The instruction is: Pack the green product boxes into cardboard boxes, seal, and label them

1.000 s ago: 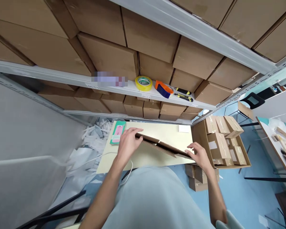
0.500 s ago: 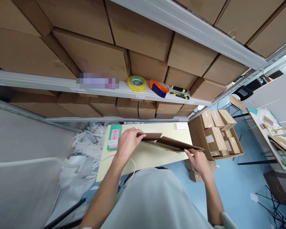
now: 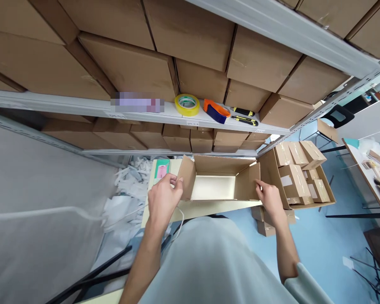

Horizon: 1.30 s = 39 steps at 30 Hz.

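Unfolded cardboard carton (image 3: 223,165) is being held over the tabletop (image 3: 205,207), long axis running left to right between the hands; left end is being pinched by the left hand (image 3: 165,195), right end by the right hand (image 3: 270,199).

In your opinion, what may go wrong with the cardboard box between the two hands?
Without the left hand and right hand at its ends, the cardboard box might fold flat: the table seems to show through its bottom. Its right end might bump the large carton close by. The white cable near the left hand might snag.
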Tool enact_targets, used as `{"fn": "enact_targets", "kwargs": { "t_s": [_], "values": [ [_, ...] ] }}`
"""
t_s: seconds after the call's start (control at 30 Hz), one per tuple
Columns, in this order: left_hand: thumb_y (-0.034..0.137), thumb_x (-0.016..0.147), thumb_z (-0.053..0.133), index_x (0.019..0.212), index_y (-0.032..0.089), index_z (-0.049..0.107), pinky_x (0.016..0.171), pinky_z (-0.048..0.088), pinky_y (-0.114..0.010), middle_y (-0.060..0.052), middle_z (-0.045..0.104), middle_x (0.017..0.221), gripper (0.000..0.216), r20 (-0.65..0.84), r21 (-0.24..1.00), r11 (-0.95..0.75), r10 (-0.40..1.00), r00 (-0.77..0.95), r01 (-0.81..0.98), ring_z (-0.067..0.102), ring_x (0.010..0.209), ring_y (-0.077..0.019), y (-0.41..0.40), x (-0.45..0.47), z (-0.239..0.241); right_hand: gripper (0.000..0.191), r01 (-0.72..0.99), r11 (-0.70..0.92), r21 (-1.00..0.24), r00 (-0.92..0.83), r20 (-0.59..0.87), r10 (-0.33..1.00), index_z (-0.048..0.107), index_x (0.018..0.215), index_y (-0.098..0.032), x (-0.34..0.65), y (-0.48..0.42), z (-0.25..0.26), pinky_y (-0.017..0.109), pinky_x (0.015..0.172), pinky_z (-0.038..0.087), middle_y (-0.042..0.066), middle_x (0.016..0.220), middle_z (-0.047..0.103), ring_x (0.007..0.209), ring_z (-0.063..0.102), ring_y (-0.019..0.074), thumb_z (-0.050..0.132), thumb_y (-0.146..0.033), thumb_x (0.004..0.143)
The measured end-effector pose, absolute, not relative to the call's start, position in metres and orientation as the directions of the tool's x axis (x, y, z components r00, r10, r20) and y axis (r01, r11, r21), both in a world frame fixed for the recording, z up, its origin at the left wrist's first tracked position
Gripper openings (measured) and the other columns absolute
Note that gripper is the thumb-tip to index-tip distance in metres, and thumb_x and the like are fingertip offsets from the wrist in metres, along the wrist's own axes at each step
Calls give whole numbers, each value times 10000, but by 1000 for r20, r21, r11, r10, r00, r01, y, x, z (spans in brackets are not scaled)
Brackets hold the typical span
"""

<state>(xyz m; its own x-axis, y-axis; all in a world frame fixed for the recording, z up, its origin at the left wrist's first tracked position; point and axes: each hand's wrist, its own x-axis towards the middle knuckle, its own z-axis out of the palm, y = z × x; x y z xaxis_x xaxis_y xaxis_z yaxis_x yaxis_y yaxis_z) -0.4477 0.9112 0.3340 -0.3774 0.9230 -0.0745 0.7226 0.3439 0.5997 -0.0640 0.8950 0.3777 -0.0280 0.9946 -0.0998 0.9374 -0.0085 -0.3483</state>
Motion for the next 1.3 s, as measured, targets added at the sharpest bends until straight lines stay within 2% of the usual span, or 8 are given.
{"fn": "enact_targets", "kwargs": {
  "t_s": [0.27, 0.53, 0.63, 0.73, 0.93, 1.1, 1.2, 1.3],
  "values": [
    [408, 967, 588, 990, 247, 682, 707, 452, -360, -88, 781, 994, 188, -45, 606, 275, 949, -313, 747, 730, 823, -291, 889, -401, 311, 521, 957, 132, -257, -171, -135, 976, 540, 1632, -208, -80, 907, 338, 326, 694, 517, 127, 953, 818, 722, 747, 261, 493, -295, 1121],
    [679, 941, 678, 1407, 280, 701, 1078, 567, -386, -77, 741, 1472, 614, -269, 740, 159, 960, 72, 654, 739, 1266, -322, 870, -389, 309, 640, 788, 120, -604, -363, -299, 883, 664, 1522, -231, -78, 907, 326, 531, 1219, 520, 161, 1651, 587, 1460, 637, 386, 715, -624, 1020],
    [711, 783, 837, 1595, 280, 578, 1230, 495, -437, -90, 590, 1669, 955, -396, 734, 169, 893, 212, 658, 594, 1502, -371, 869, -401, 308, 936, 721, 30, -692, -467, -453, 759, 654, 1554, -250, -60, 912, 326, 559, 1318, 420, 135, 1697, 538, 1574, 515, 411, 929, -696, 778],
    [636, 767, 879, 1672, 268, 475, 1257, 479, -450, -120, 607, 1648, 1057, -415, 759, 199, 882, 225, 620, 578, 1524, -364, 874, -408, 301, 853, 677, -46, -735, -496, -502, 708, 694, 1499, -280, -49, 917, 323, 553, 1281, 459, 120, 1606, 641, 1499, 598, 406, 935, -676, 783],
    [576, 765, 942, 1790, 261, 93, 1213, 522, -518, -218, 494, 1709, 1368, -153, 750, 111, 988, 8, 652, 587, 1509, -400, 908, -400, 278, 507, 717, -5, -697, -320, -334, 887, 677, 1376, -245, -56, 934, 298, 459, 1080, 575, 128, 1270, 772, 1216, 732, 319, 763, -562, 990],
    [517, 740, 990, 1783, 133, -14, 1338, 259, -691, -362, 17, 1827, 1497, 155, 569, -130, 987, 50, 812, 44, 1710, -533, 944, -397, 261, 1002, 927, 20, -374, -48, -65, 997, 374, 1658, -121, -67, 956, 273, 632, 1180, 474, 324, 1574, 517, 1484, 504, 490, 882, -488, 876],
    [430, 698, 1026, 1789, 175, 50, 1356, 160, -722, -326, 109, 1832, 1486, 201, 494, -233, 968, 150, 838, 18, 1716, -524, 955, -398, 264, 1306, 911, 123, -395, -121, 29, 992, 72, 1762, -116, -68, 966, 270, 632, 1258, 419, 338, 1769, 254, 1634, 324, 494, 929, -449, 835],
    [337, 702, 1014, 1752, 215, 264, 1358, 169, -726, -281, 333, 1762, 1296, 223, 460, -263, 959, 177, 848, 160, 1704, -517, 956, -404, 271, 1272, 877, 240, -415, -219, 98, 971, 50, 1769, -128, -63, 968, 274, 604, 1300, 393, 302, 1784, 271, 1647, 336, 451, 906, -366, 860]
  ]
}}
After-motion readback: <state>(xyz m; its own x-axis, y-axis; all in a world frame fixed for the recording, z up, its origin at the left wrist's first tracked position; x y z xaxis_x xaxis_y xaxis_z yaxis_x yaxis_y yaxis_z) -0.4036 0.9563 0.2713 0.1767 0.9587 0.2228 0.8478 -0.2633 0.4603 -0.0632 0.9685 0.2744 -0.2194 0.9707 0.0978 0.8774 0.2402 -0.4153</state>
